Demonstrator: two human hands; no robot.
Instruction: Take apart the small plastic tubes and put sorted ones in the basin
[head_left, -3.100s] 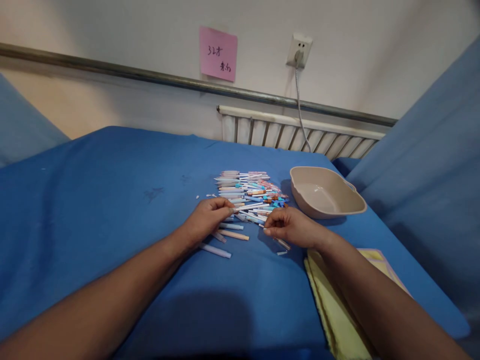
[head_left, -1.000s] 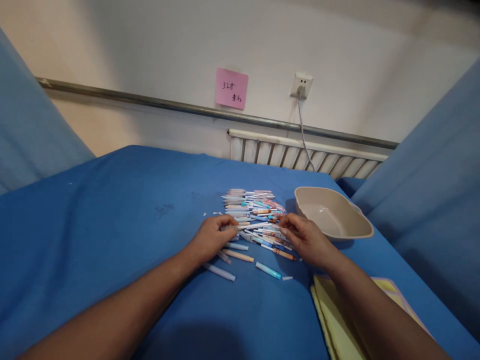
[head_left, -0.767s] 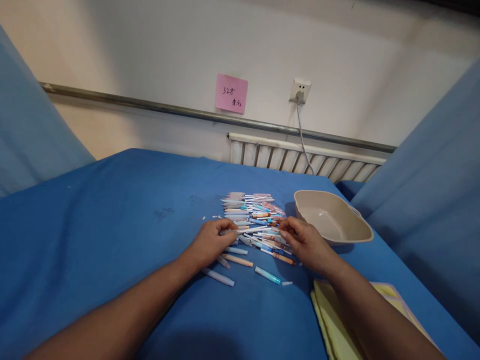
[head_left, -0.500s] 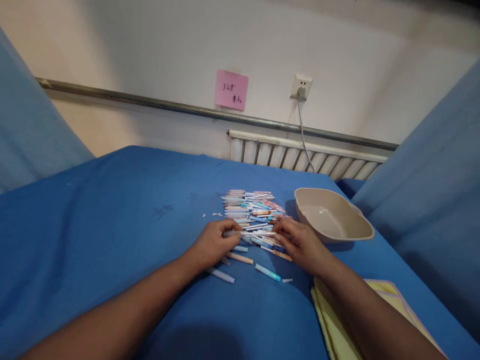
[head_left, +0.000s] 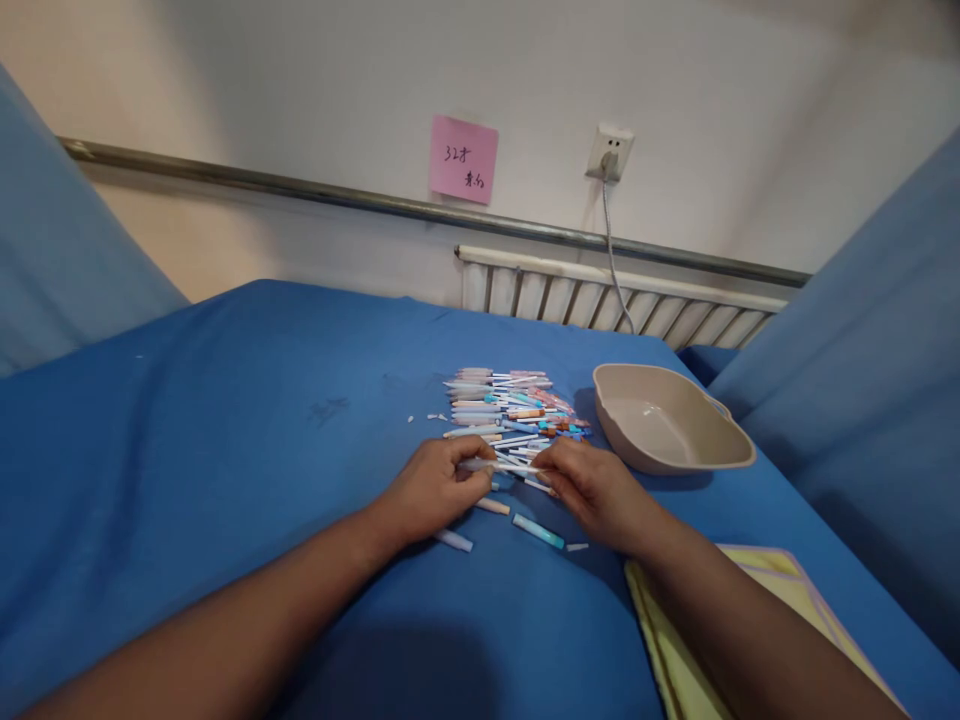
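Observation:
My left hand (head_left: 444, 484) pinches the pale barrel end of a slim pen (head_left: 516, 467), and my right hand (head_left: 585, 490) grips its other end, so the white refill-like rod shows between the two. Under and behind my hands lies a pile of pens and pen parts (head_left: 517, 400) with white rods, pale barrels and coloured ends. Nearer to me rest a blue-green barrel (head_left: 538, 531), a small white tip (head_left: 577, 547), a peach barrel (head_left: 493, 506) and a pale lilac barrel (head_left: 454, 540), partly covered by my left hand.
A beige basin (head_left: 667, 420) stands right of the pile. A folded yellow cloth (head_left: 675, 640) lies under my right forearm. Tiny white pieces (head_left: 435, 417) sit left of the pile. Behind the blue-covered table (head_left: 225, 420) are a radiator (head_left: 555, 290), a metal pipe (head_left: 337, 200) and a plugged-in socket (head_left: 610, 153).
My hands have drawn a little closer together along the pen, the right one shifting left. The whole view has tilted slightly, and the loose barrels lie where they were.

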